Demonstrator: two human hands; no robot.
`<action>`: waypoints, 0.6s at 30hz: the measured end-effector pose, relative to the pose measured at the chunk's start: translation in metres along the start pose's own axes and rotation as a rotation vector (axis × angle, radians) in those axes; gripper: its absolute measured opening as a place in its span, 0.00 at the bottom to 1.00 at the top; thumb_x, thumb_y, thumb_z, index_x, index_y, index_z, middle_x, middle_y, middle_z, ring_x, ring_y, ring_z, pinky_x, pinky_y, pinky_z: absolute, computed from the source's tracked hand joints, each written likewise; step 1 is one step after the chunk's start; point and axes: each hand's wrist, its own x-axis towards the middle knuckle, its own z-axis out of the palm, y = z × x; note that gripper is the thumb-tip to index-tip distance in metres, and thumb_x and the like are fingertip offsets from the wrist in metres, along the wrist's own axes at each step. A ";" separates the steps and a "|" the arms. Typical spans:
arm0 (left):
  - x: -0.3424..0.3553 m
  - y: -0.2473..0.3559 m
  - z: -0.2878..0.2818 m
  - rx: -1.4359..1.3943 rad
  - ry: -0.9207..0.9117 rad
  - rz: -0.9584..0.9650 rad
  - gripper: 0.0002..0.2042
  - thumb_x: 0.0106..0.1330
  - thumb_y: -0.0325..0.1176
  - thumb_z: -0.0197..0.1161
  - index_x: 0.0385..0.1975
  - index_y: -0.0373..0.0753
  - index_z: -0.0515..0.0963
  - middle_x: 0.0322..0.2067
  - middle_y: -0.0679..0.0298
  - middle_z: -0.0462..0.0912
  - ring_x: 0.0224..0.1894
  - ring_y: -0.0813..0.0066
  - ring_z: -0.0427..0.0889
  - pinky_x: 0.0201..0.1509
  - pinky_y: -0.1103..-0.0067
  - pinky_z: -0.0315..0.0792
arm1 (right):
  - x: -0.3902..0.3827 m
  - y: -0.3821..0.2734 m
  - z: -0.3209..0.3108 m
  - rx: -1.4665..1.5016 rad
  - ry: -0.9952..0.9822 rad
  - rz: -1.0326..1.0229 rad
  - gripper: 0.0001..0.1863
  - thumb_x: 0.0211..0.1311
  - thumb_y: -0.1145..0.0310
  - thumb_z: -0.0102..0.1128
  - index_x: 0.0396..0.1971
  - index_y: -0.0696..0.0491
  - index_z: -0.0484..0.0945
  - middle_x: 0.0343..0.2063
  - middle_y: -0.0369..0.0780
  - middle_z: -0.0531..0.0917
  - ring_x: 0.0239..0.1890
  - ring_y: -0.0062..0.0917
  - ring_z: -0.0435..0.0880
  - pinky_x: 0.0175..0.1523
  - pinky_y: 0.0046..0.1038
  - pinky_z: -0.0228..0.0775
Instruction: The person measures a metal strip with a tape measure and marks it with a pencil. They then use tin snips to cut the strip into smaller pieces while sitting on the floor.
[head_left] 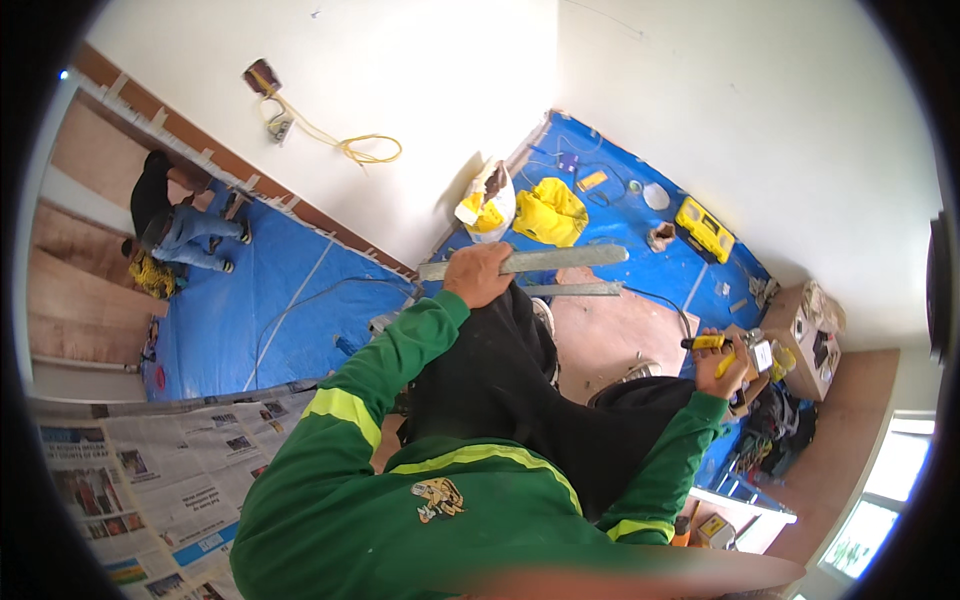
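My left hand (pixel 478 276) is closed around a long flat grey strip (pixel 570 259), held level above my left knee. Just below it runs a second, narrower grey strip (pixel 580 290); whether the two are joined I cannot tell. At my right knee, my right hand (pixel 722 368) is wrapped around a yellow-and-black power tool (pixel 708 342). A dark cord (pixel 668 302) leads to the tool's black end. A silver part lies past my fingers, and the exact kind of tool does not show.
A pinkish board (pixel 610 335) lies between my legs on blue sheeting (pixel 300 290). Ahead are a sack (pixel 487 205), a yellow bag (pixel 550 213) and a yellow case (pixel 705 228). Boxes (pixel 800 345) stand right, newspaper (pixel 190 470) left. Another person (pixel 185 225) bends over at far left.
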 end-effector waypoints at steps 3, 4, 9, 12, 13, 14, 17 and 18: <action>-0.001 0.001 -0.001 0.027 -0.012 -0.009 0.15 0.61 0.39 0.77 0.44 0.41 0.83 0.39 0.56 0.88 0.45 0.47 0.88 0.49 0.54 0.79 | -0.004 0.003 0.007 -0.029 0.032 -0.023 0.15 0.74 0.58 0.67 0.47 0.53 0.76 0.47 0.44 0.84 0.57 0.41 0.84 0.62 0.50 0.74; -0.001 0.001 -0.001 0.028 -0.008 -0.008 0.16 0.61 0.39 0.77 0.44 0.40 0.82 0.40 0.56 0.88 0.46 0.48 0.88 0.49 0.54 0.80 | -0.006 0.003 0.008 -0.021 0.033 -0.028 0.16 0.73 0.58 0.67 0.48 0.53 0.76 0.47 0.44 0.84 0.57 0.42 0.84 0.62 0.51 0.74; 0.000 0.003 0.000 0.084 -0.008 -0.012 0.15 0.62 0.39 0.77 0.43 0.40 0.82 0.40 0.58 0.88 0.47 0.49 0.88 0.50 0.55 0.80 | -0.014 0.003 0.015 -0.023 0.012 -0.036 0.16 0.73 0.58 0.67 0.48 0.53 0.75 0.48 0.45 0.84 0.57 0.42 0.84 0.63 0.52 0.74; 0.001 0.003 0.001 0.086 -0.038 -0.021 0.16 0.62 0.39 0.77 0.45 0.39 0.82 0.40 0.57 0.88 0.46 0.49 0.88 0.50 0.55 0.80 | -0.016 0.003 0.017 -0.025 0.015 -0.036 0.17 0.73 0.59 0.68 0.48 0.54 0.75 0.47 0.45 0.83 0.57 0.42 0.84 0.64 0.51 0.73; 0.001 0.003 0.001 0.093 -0.039 -0.026 0.16 0.62 0.39 0.77 0.45 0.39 0.82 0.40 0.57 0.88 0.46 0.49 0.88 0.50 0.55 0.80 | -0.017 0.003 0.017 -0.025 0.012 -0.034 0.17 0.73 0.59 0.68 0.48 0.54 0.75 0.47 0.45 0.83 0.57 0.42 0.84 0.64 0.51 0.73; 0.001 0.003 0.001 0.094 -0.035 -0.019 0.17 0.62 0.39 0.77 0.45 0.39 0.82 0.40 0.57 0.88 0.46 0.49 0.88 0.50 0.55 0.80 | -0.017 0.003 0.017 -0.021 0.020 -0.040 0.16 0.74 0.58 0.67 0.48 0.54 0.75 0.47 0.45 0.83 0.57 0.42 0.83 0.64 0.52 0.73; 0.001 0.003 0.001 0.098 -0.028 -0.007 0.17 0.62 0.39 0.77 0.46 0.39 0.82 0.41 0.56 0.88 0.46 0.49 0.88 0.50 0.55 0.80 | -0.016 0.004 0.020 -0.015 0.045 -0.028 0.16 0.75 0.57 0.66 0.48 0.53 0.75 0.48 0.45 0.83 0.58 0.42 0.83 0.65 0.52 0.72; 0.001 0.003 0.002 0.098 -0.030 -0.011 0.17 0.62 0.39 0.77 0.46 0.39 0.82 0.41 0.56 0.88 0.45 0.48 0.88 0.50 0.55 0.80 | -0.015 0.005 0.021 -0.036 0.038 -0.040 0.16 0.75 0.57 0.66 0.49 0.53 0.74 0.48 0.45 0.83 0.58 0.42 0.83 0.65 0.53 0.72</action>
